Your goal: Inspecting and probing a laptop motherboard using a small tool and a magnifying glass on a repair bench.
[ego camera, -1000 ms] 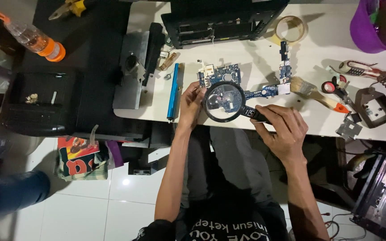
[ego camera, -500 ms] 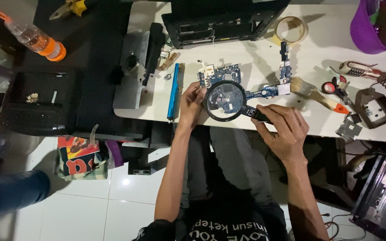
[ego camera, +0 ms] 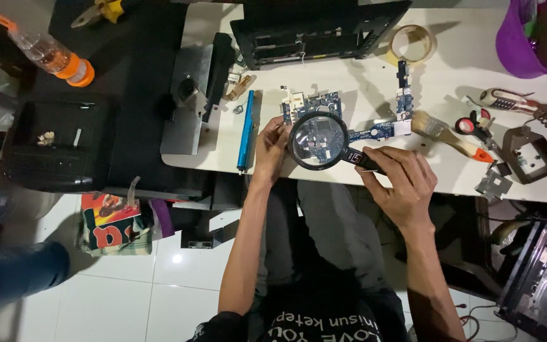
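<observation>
My right hand (ego camera: 399, 183) grips the black handle of a round magnifying glass (ego camera: 318, 140), held over a blue circuit board (ego camera: 314, 104) on the white table (ego camera: 362, 76). My left hand (ego camera: 270, 147) rests at the board's left edge, with its fingers touching the board. Part of the board shows enlarged through the lens. A narrow blue board strip (ego camera: 384, 131) runs off to the right of the lens.
A blue cylindrical tool (ego camera: 245, 130) lies left of my left hand. A paintbrush (ego camera: 447, 134), tape roll (ego camera: 411, 43), soldering iron stand (ego camera: 530, 155) and dismantled black laptop case (ego camera: 318, 28) sit on the table. A plastic bottle (ego camera: 49, 54) lies on the black surface at left.
</observation>
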